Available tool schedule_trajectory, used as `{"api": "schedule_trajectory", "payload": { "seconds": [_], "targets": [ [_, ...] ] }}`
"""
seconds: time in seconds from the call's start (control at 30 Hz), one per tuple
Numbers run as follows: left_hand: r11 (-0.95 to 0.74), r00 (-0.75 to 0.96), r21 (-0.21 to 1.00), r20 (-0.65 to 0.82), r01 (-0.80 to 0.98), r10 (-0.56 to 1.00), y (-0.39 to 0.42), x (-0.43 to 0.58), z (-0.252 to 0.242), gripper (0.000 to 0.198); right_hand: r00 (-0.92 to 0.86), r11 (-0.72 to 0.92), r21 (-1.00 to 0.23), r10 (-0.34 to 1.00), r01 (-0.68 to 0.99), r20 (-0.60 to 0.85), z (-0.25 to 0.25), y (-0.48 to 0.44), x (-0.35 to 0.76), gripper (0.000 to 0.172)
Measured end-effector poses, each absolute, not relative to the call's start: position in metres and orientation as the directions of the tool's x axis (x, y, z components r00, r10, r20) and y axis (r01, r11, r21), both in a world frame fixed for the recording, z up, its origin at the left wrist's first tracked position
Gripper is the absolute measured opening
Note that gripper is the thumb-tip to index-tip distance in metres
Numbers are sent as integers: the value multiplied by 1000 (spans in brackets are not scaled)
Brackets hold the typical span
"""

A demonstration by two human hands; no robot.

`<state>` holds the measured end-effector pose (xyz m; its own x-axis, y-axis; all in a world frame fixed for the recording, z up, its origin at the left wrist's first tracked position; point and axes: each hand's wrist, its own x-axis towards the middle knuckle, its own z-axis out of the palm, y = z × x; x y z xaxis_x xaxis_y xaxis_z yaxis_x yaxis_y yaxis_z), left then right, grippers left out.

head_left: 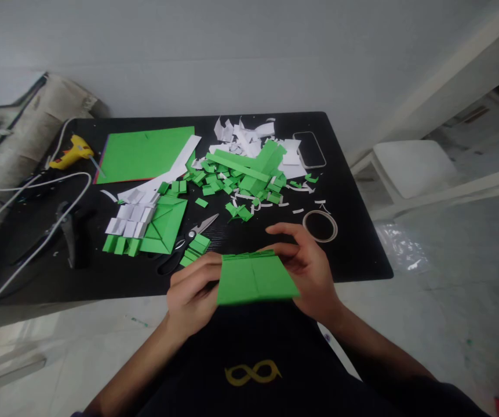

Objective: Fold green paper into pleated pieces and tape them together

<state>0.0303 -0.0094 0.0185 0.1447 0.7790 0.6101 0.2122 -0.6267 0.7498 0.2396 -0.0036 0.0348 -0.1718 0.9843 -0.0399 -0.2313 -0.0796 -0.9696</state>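
Note:
A folded green paper piece (255, 279) is held up over the table's near edge, with small folds along its far side. My left hand (195, 289) grips its left side, fingers curled behind it. My right hand (312, 272) holds the right side, its thumb and some fingertips hidden by the paper; the index finger is raised and bent. Just beyond my left hand lie a small folded green strip (196, 249) and black-handled scissors (192, 234). Left of these, a green folded square (164, 226) carries rows of white folded pieces (131, 214) and green ones.
Green and white paper scraps (240, 174) are heaped mid-table. Green sheets (145, 153), a yellow glue gun (75, 153) and its white cord (32, 182) lie at left. A tape ring (320, 226) and a clear phone case (309, 149) are at right, near a white stool (412, 165).

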Motion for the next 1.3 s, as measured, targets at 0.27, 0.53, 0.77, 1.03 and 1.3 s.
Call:
{"api": "schedule_trajectory", "payload": {
  "seconds": [0.27, 0.53, 0.77, 1.03, 1.3],
  "targets": [
    [-595, 207, 760, 558, 262, 804, -12, 28, 12, 26, -196, -176, -968, 970, -177, -140, 41, 6, 243, 10],
    [-425, 61, 897, 420, 121, 905, -17, 39, 8, 30, -102, -170, -978, 982, -118, -158, 39, 2, 237, 16],
    [-78, -31, 995, 77, -54, 997, -14, 50, 15, 25, -10, -146, -988, 989, -44, -146, 37, 1, 235, 19],
    [-94, -88, 995, 93, -10, 992, -12, 52, 18, 13, 2, -179, -982, 984, -66, -180, 38, 3, 236, 22],
    [-122, -77, 992, 124, 39, 989, -13, 48, 19, 11, -22, -168, -983, 986, -79, -167, 41, 3, 234, 22]
  ]
}}
